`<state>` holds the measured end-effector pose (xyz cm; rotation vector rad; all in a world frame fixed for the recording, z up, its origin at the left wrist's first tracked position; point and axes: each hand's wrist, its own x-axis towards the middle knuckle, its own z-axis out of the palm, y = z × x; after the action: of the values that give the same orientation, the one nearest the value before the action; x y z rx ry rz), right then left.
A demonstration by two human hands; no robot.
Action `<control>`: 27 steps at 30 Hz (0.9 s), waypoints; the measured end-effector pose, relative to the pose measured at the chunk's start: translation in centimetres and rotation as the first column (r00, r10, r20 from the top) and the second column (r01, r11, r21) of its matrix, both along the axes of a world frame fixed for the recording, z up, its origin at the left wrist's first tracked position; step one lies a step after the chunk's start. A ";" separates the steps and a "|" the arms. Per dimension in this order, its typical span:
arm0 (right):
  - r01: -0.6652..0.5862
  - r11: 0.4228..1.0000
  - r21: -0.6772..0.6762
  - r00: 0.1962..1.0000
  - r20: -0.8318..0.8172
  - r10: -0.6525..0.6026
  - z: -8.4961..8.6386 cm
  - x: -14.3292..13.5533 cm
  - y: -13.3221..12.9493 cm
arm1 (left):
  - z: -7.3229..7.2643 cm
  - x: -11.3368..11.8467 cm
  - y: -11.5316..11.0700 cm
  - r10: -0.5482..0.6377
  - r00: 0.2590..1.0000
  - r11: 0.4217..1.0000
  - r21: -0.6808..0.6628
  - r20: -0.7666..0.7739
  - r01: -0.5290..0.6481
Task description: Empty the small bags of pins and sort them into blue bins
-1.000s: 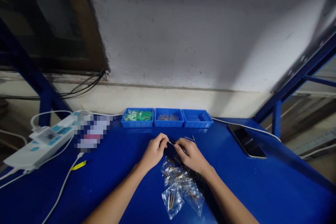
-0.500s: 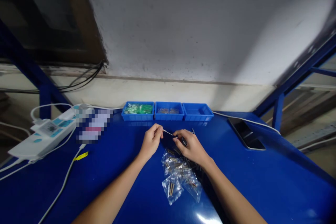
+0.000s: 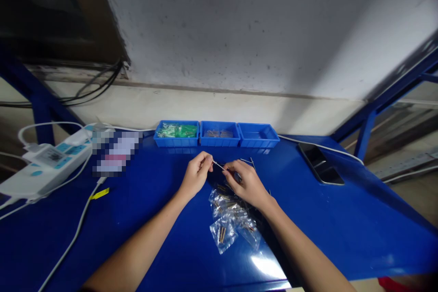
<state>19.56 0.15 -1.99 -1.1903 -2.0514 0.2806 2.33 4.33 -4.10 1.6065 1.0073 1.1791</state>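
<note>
A thin metal rod [image 3: 219, 165] spans the gap between my two hands over the blue table. My left hand [image 3: 199, 169] is closed, pinching the rod's left end. The fingers of my right hand [image 3: 241, 179] are closed around its right end, with something small and dark partly hidden under them. Clear plastic bags [image 3: 232, 214] holding brass-coloured pins lie just below my right hand. Behind that hand, a few thin metal rods [image 3: 252, 163] rest on the table.
Three blue bins stand along the wall: one with green and clear packets [image 3: 177, 143], a middle one [image 3: 219, 141] with small parts, and a right one [image 3: 259, 143]. A phone [image 3: 321, 164] lies right. A power strip [image 3: 44, 175], cables and a yellow tag [image 3: 100, 194] are left.
The view has tilted down slightly, so bins and table appear higher. My right fingers have shifted along the rod, and the dark item under them shows less.
</note>
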 end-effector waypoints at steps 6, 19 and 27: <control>0.001 1.000 0.009 1.000 -0.001 -0.001 0.1 0.0 -0.1 | -0.2 0.0 0.1 -0.021 1.000 1.000 -0.007 0.009 0.021; -0.005 1.000 -0.001 1.000 0.001 0.005 0.2 -0.1 -0.2 | 0.2 0.1 -0.1 -0.015 1.000 1.000 0.000 0.004 0.015; -0.006 1.000 0.009 1.000 0.005 0.006 0.3 -0.1 -0.3 | 0.0 0.0 0.0 -0.024 1.000 1.000 -0.005 -0.001 0.024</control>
<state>19.45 -0.14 -1.65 -1.1810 -2.0589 0.2706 2.34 4.33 -4.13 1.6114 0.9884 1.1581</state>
